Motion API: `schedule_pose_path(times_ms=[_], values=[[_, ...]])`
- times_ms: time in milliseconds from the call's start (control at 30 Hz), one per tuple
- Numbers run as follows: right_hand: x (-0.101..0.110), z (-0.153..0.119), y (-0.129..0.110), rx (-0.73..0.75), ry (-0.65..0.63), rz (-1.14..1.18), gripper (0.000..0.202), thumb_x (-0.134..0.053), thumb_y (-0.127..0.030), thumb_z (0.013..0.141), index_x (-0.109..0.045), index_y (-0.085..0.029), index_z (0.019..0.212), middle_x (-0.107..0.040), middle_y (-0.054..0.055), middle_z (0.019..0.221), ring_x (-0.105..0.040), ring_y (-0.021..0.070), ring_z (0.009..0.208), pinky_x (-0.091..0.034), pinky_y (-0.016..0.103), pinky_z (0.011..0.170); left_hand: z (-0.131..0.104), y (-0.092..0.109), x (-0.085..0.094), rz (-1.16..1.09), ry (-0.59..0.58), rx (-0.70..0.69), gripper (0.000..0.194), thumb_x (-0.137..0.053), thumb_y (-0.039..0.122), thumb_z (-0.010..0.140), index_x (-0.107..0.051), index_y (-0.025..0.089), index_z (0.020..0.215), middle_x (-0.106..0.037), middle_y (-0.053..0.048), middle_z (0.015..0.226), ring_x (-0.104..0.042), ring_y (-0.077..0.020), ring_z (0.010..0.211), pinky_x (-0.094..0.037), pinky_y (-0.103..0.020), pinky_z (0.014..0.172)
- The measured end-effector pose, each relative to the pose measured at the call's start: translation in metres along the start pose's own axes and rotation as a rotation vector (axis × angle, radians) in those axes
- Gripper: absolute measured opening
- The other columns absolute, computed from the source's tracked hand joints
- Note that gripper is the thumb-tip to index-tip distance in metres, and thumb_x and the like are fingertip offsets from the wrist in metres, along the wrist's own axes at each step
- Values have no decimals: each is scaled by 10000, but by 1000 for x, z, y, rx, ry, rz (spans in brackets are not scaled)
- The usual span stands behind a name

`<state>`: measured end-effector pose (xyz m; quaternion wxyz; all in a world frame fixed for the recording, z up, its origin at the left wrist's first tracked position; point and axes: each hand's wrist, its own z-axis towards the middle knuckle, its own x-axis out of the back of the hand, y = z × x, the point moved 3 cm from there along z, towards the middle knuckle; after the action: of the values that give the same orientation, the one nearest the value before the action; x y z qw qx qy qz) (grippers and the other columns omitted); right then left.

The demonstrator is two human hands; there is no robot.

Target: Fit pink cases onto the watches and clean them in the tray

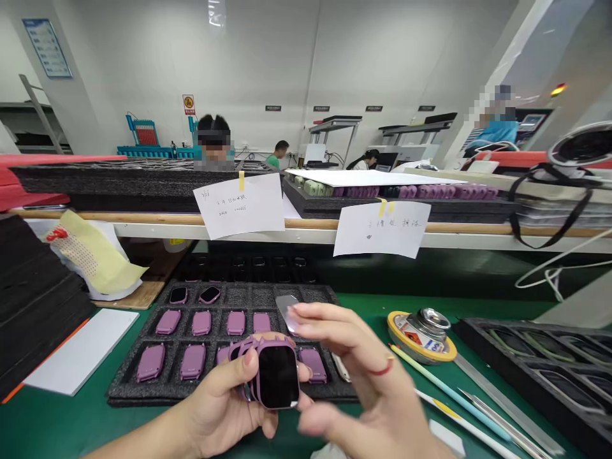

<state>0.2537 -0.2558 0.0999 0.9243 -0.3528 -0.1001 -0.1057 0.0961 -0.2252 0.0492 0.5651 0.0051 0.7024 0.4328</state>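
Observation:
My left hand (pixel 229 395) is closed around several purple smartwatch cases stacked together. The front smartwatch (pixel 278 377) faces me with its dark screen. Close by on the right is my right hand (pixel 363 376), with its fingers stretched out and the thumb apart. A thin translucent film (pixel 287 312) sticks out from its index and middle fingertips, apparently held between them. Below and beyond both hands lies a black foam tray (pixel 119 382). Purple watch cases (pixel 193 362) sit in its compartments, and some are hidden by my hands.
Right of my hands are a yellow-rimmed tape roll (pixel 421 338), several pen-like tools (pixel 454 370) and another foam tray (pixel 478 338) with watch frames. White paper (pixel 81 350) and stacked black foam (pixel 33 306) are at left. A shelf (pixel 306 233) crosses ahead; people sit beyond.

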Motion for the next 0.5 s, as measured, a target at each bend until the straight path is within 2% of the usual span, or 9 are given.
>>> schedule_pose_path(times_ms=[67,100,167,367,500], values=[[-7,-3,-1,-3,-132,-64,675,-900,-285,697,-592,-252,1297,-589,103,1345,-580,274,1270,-516,368,1068,0,-2,1,6,-27,41,486,-807,519,749,-798,117,1022,-800,-118,887,-723,-115,668,-479,-97,489],[-9,-4,0,-11,-163,-73,709,-902,-243,686,-573,-258,1314,-577,90,1355,-562,256,1290,-501,337,1081,-1,-3,2,5,-25,56,503,-809,529,741,-799,108,1017,-798,-122,873,-706,-101,634,-465,-91,485],[-13,-6,3,-23,-178,-65,711,-891,-170,685,-563,-282,1305,-585,54,1329,-556,214,1287,-486,280,1081,-2,-4,2,-8,-7,65,514,-821,535,724,-803,106,1006,-795,-120,858,-678,-80,594,-446,-86,486],[-16,-6,7,-7,-174,-32,748,-913,-162,653,-552,-287,1297,-584,36,1300,-573,186,1246,-470,250,1080,-1,-4,0,-24,13,81,547,-801,585,721,-809,104,982,-786,-123,836,-618,-62,535,-396,-96,450],[-16,-5,5,66,-170,-91,705,-867,-177,728,-528,-251,1342,-576,62,1297,-572,192,1238,-481,256,1073,0,-3,0,-13,26,70,541,-800,581,724,-809,95,961,-781,-126,825,-611,-65,541,-378,-105,443]])
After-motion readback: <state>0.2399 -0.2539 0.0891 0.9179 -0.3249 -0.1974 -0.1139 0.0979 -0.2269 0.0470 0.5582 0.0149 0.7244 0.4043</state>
